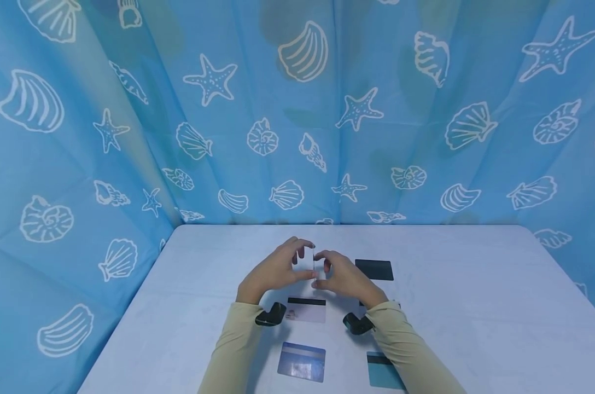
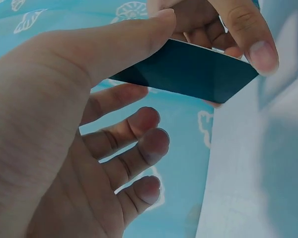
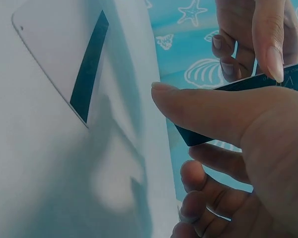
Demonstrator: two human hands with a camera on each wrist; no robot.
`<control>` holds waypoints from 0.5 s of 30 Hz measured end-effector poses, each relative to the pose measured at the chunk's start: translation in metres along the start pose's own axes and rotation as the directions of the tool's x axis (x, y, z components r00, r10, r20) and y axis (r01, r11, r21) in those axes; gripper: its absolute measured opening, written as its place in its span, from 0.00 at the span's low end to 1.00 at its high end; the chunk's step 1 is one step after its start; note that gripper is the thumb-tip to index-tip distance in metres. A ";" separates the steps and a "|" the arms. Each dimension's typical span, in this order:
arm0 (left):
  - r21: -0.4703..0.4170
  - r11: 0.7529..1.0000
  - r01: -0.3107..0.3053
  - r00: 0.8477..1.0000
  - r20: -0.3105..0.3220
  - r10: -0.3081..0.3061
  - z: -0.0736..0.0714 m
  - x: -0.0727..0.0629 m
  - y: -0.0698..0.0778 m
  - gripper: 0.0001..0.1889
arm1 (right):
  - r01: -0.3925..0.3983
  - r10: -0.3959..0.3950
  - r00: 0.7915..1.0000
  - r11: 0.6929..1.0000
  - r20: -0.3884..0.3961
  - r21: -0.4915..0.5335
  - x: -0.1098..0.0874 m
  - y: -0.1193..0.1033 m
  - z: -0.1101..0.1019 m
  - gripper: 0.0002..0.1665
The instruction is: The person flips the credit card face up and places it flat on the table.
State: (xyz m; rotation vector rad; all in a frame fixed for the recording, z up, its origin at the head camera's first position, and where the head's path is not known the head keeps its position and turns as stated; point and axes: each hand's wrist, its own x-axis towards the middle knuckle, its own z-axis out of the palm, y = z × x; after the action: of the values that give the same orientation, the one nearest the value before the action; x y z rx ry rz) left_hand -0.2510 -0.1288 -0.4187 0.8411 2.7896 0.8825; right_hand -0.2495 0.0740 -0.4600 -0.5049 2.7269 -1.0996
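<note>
Above the middle of the white surface (image 1: 474, 284), blue shell-print curtain (image 1: 361, 142) behind: left hand (image 1: 278, 271) first, pinching one end of a held card (image 2: 198, 72) between thumb and forefinger, other three fingers loosely bent and off it. Nearer the wearer, a blue card (image 1: 301, 364) lies slightly askew; just beyond it a pale card (image 1: 307, 313), black stripe along its far edge. Next, the held card itself, dark-faced, raised off the surface between both hands and nearly edge-on from the head view. Right hand (image 1: 344, 276) pinches its opposite end, thumb against one face, the spare fingers curled below. Farther right, flat on the surface: a black card (image 1: 374, 270) beyond the right wrist, and close to the wearer a teal card (image 1: 383, 372), partly hidden by the right sleeve (image 1: 401, 328).
</note>
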 end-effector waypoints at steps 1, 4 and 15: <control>0.004 1.000 0.002 1.000 -0.006 -0.002 0.000 0.000 0.000 0.34 | 0.003 -0.003 1.000 1.000 -0.004 -0.003 0.000 0.000 -0.001 0.39; 0.010 1.000 0.002 1.000 -0.027 -0.002 -0.001 0.000 -0.002 0.34 | 0.001 -0.001 1.000 1.000 -0.018 -0.006 -0.001 0.001 -0.003 0.39; -0.015 1.000 0.025 0.997 -0.076 -0.026 -0.006 -0.002 -0.003 0.36 | 0.007 -0.007 0.999 1.000 -0.048 -0.004 0.001 0.005 -0.009 0.39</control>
State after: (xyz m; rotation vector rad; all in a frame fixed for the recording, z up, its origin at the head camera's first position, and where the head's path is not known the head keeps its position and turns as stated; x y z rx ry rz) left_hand -0.2522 -0.1348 -0.4150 0.7844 2.8483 0.9481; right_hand -0.2538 0.0830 -0.4566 -0.4950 2.7705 -1.1221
